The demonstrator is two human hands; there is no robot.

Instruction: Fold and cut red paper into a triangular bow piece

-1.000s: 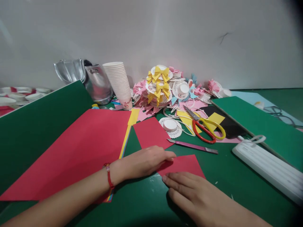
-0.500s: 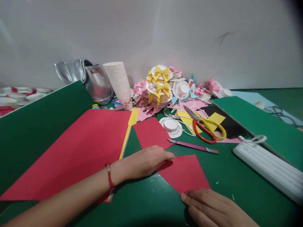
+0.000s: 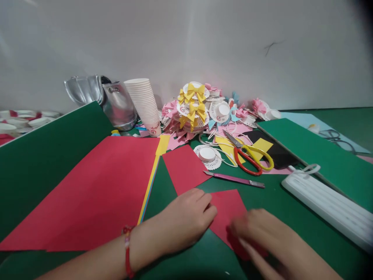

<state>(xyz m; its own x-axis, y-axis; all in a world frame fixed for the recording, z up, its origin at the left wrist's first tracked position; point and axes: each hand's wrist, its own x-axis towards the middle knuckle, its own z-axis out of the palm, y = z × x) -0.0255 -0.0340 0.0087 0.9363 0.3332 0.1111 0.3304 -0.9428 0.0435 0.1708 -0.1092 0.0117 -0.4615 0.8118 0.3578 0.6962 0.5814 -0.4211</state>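
Observation:
A small red paper square (image 3: 225,206) lies on the green table between my hands. My left hand (image 3: 188,217), with a red bracelet at the wrist, rests on its left edge, fingers curled; whether they pinch the paper is hidden. My right hand (image 3: 259,233) is over the paper's near right part, blurred by motion, and its grip cannot be made out. Another red square (image 3: 186,167) lies just beyond my left hand. A purple craft knife (image 3: 234,179) is past the squares, below red-and-yellow scissors (image 3: 252,157). Large red sheets (image 3: 99,194) cover the left.
Paper cups (image 3: 142,103) stand stacked near a silver bag (image 3: 119,105). A heap of paper bows and doilies (image 3: 194,107) sits at the back. On the right are a white power strip (image 3: 326,206) and a green board (image 3: 314,151); another green board (image 3: 58,163) slants up at left.
My left hand has moved nearer to me and its fingers have curled. My right hand has moved up over the near part of the small red square. The view has shifted slightly.

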